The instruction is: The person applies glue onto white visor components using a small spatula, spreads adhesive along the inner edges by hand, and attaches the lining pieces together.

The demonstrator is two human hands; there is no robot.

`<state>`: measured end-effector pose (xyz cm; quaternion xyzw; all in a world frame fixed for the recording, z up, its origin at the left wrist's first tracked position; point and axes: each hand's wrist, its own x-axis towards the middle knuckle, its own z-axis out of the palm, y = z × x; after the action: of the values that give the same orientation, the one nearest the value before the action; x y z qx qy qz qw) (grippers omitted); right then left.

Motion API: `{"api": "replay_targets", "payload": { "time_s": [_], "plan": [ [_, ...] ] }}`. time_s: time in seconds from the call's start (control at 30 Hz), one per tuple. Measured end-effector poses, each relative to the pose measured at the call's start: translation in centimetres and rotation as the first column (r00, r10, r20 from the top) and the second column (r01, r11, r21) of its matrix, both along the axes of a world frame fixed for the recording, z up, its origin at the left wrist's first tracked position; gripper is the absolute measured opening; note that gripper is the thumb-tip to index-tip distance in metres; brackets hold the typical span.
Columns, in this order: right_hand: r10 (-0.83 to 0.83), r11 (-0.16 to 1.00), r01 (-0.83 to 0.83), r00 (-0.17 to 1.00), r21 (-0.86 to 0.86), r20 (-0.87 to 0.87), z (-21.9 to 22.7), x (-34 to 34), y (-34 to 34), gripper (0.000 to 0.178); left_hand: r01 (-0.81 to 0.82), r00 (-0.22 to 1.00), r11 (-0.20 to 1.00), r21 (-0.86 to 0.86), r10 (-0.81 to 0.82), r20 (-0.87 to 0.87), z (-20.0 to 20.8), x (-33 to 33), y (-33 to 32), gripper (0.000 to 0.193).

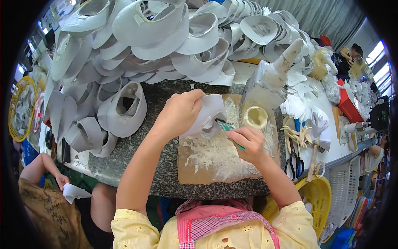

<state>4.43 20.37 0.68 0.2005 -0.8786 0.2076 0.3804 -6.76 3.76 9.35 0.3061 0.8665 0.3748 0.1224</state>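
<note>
My left hand grips a white curved piece by its upper left edge, tilted above the granite slab. The piece is stiff-looking, with a rounded opening. My right hand is closed around a green-handled brush, whose tip reaches the opening; whether it touches the inside I cannot tell. Under both hands lies a brown cardboard sheet smeared with pale dried residue. Just beyond my right hand is a round cup with a yellowish, crusted rim, against a coated white container with a spout-like arm.
Stacked white curved pieces cover the bench's far and left side. Black scissors and a wooden-handled tool lie at right, above a yellow basket. At left, another person's hand holds a white piece.
</note>
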Motion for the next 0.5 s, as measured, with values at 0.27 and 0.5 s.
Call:
{"api": "replay_targets", "payload": {
  "time_s": [0.27,0.5],
  "plan": [
    [0.156,0.982,-0.132,0.97,-0.133,0.188,-0.3,-0.3,-0.8,0.022,-0.019,0.995,1.0,0.021,0.021,-0.093,-0.8,0.1,-0.3,0.02],
    [0.156,0.985,-0.146,0.981,-0.087,0.117,-0.7,-0.8,-0.6,0.02,-0.018,0.996,0.998,0.062,0.023,-0.083,-1.2,0.8,-0.7,0.019]
  ]
}}
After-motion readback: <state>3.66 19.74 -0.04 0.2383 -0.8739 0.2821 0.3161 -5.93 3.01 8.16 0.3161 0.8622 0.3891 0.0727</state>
